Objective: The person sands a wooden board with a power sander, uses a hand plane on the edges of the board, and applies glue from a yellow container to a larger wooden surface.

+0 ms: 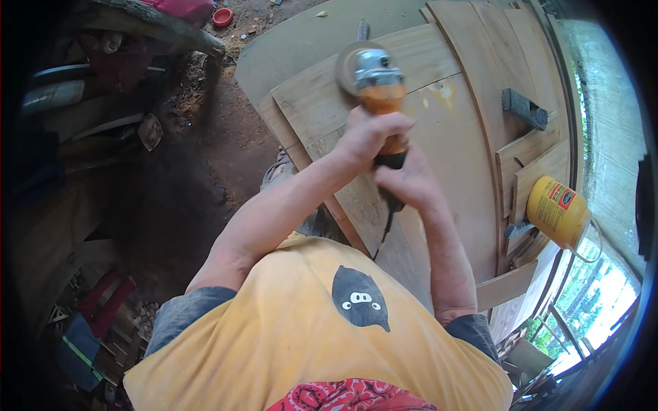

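An orange and silver angle grinder (381, 92) with a round brown disc (348, 68) is between my hands, its head pointing away from me. My left hand (370, 139) is closed round the body just behind the head. Farther back, my right hand (412, 179) grips the dark rear end, where a black cord (387, 229) hangs toward me. Beneath the tool lies a broad wooden panel (449, 151) with pale yellowish patches near the disc. The disc is blurred, and I cannot tell whether it touches the wood.
To the right, a dark hand plane (525, 109) lies on boards. A yellow plastic tub (558, 212) with a wire handle stands nearer, beside small wood pieces (524, 161). Bare earth floor (236, 161) shows on the left, with a red dish (222, 17) at the far side.
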{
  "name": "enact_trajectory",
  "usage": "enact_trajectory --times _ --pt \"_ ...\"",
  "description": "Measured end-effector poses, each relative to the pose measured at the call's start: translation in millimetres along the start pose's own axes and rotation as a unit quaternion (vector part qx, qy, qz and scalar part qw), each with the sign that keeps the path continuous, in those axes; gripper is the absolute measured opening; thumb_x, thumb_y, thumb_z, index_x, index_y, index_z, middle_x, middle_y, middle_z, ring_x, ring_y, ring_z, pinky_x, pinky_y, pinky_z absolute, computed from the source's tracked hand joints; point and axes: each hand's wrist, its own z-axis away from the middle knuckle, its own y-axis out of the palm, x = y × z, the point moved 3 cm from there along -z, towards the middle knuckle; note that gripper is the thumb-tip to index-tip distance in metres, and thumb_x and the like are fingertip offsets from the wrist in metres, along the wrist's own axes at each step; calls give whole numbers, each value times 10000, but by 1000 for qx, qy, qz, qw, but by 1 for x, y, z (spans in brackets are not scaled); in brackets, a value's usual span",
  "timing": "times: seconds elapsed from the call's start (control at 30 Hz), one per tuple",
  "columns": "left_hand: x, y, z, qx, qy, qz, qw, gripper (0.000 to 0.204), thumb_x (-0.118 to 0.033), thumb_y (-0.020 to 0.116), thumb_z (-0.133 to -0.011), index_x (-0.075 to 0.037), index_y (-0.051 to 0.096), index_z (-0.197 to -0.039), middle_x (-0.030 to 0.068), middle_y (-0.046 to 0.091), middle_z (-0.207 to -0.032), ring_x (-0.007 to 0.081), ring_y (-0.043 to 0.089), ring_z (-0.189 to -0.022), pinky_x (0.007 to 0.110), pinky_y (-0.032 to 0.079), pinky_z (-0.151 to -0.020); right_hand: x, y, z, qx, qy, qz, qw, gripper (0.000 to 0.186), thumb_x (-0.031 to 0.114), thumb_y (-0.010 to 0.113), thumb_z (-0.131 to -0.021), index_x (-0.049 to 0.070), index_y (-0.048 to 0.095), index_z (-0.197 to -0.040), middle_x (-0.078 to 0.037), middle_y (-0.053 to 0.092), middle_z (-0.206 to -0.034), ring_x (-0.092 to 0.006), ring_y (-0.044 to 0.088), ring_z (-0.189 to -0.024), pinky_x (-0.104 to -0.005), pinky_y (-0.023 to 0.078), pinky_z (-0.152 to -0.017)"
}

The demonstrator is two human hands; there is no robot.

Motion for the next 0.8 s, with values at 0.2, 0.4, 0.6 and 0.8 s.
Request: enact_trajectory --times 0.2,0.4,0.6,0.8 --pt "-18 -62 90 -117 -54 37 991 257 -183 777 -840 -20 670 -1007 57 675 -846 182 703 -788 355 589 -745 18 70 20 67 121 146 980 629 259 800 -687 13 614 -1235 -193 719 -1088 -328 725 -1045 -415 560 -899" --pt "-16 -30 50 -75 -47 -4 996 257 -163 786 -829 -12 672 -1002 53 678 -852 190 713 -783 362 601 -756 14 37 17 24 137 129 982 605 260 780 -716 2 605 -1235 -163 728 -1067 -316 731 -1044 -408 567 -886" --pt "-3 37 -50 33 -20 -17 999 200 -143 815 -806 -49 683 -923 31 655 -802 150 645 -689 336 546 -657 -12 -36 -14 -44 129 -25 990 374 188 741 -756 4 648 -1068 -31 677 -886 -144 672 -715 -332 567 -640" --pt "-1 72 -96 75 -50 -48 995 193 -109 823 -785 -50 673 -891 24 633 -778 134 593 -646 331 522 -627 -12 -76 -32 -137 89 -76 984 329 216 734 -763 9 652 -1006 -46 629 -793 -168 653 -642 -339 557 -561"
